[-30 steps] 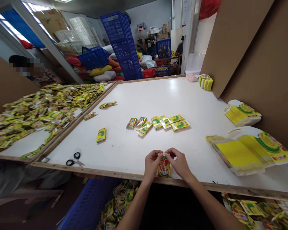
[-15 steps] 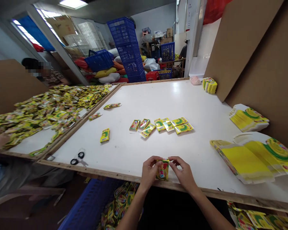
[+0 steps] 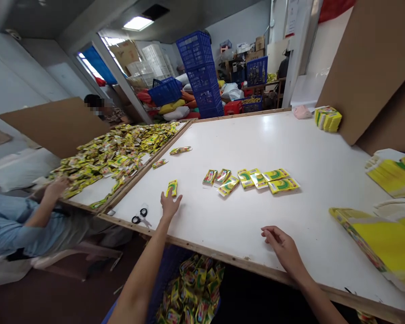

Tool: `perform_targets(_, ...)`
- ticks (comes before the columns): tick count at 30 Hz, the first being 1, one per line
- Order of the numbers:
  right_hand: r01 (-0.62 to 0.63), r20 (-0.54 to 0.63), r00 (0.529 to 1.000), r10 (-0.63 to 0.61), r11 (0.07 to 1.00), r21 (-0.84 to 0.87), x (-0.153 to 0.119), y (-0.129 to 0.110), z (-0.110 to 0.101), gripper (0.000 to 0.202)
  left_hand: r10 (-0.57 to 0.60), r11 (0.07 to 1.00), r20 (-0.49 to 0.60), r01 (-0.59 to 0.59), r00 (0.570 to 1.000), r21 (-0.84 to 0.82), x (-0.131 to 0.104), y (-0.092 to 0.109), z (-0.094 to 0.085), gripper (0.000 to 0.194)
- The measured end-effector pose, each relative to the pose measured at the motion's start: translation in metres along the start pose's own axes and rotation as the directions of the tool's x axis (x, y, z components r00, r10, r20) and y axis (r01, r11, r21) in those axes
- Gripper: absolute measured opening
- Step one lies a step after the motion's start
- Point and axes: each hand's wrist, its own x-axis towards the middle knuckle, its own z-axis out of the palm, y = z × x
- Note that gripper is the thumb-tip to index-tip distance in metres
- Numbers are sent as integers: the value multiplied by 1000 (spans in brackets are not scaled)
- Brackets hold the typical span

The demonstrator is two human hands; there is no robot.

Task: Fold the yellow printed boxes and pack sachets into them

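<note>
My left hand (image 3: 170, 207) reaches over the white table with its fingers spread. Its fingertips are at the near end of a small yellow-green printed box (image 3: 172, 185), partly covering it; whether they press on it I cannot tell. Close to the front edge, my right hand (image 3: 281, 246) hovers with fingers loosely bent and nothing visible in them. Between and beyond my hands lie several similar flat boxes (image 3: 245, 178) in a loose row, some overlapping. Black-handled scissors (image 3: 141, 216) rest to the left of my left hand.
Flattened yellow cartons (image 3: 374, 238) are stacked at right. A wooden strip (image 3: 148, 168) separates my table (image 3: 222, 139) from a heap of small packets (image 3: 121, 155), where a co-worker's hand (image 3: 56, 189) reaches in. Below the front edge, a blue crate (image 3: 164, 274) holds many packets.
My hands have parted, and the small box they held is gone from them. My left hand has moved left and forward to another box. The view has swung left.
</note>
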Motion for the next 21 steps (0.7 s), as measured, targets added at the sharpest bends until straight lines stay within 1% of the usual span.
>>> perform_targets(2,10,-27,1000,-10,1000,6,1,1,0,38,-32,999,-29,31,999,-42,17,0,11,34)
perform_targets(4,21,-53,998,-20,1000,11,2,2,0,37,-68,993,-23,66,997,-102,24,1,19,34)
perform_targets(7,33,-82,996,-31,999,21,2,4,1,36,-135,968,44,141,990,-207,21,3,28,35)
perform_targets(9,37,-85,996,-34,999,29,3,5,1,35,-177,936,130,208,976,-284,8,5,32,33)
perform_targets(11,42,-73,997,-38,998,45,4,5,2,34,-197,888,248,280,949,-366,-17,6,35,32)
perform_targets(13,52,-58,997,-48,996,68,7,4,7,34,-179,828,388,351,904,-437,-54,7,41,35)
perform_targets(14,62,-54,997,-57,995,83,9,4,11,35,-158,798,463,389,872,-460,-76,7,47,36)
perform_targets(16,86,-53,995,-80,989,121,13,2,21,43,-107,751,603,462,790,-471,-122,10,62,37)
perform_targets(18,112,-55,993,-104,980,165,16,-1,31,54,-52,728,707,511,706,-457,-162,15,81,37)
perform_targets(20,130,-57,991,-121,971,202,18,-3,36,58,5,733,779,528,627,-429,-189,19,97,38)
perform_targets(21,136,-62,990,-126,967,214,17,-5,35,57,28,744,800,522,600,-417,-197,22,103,37)
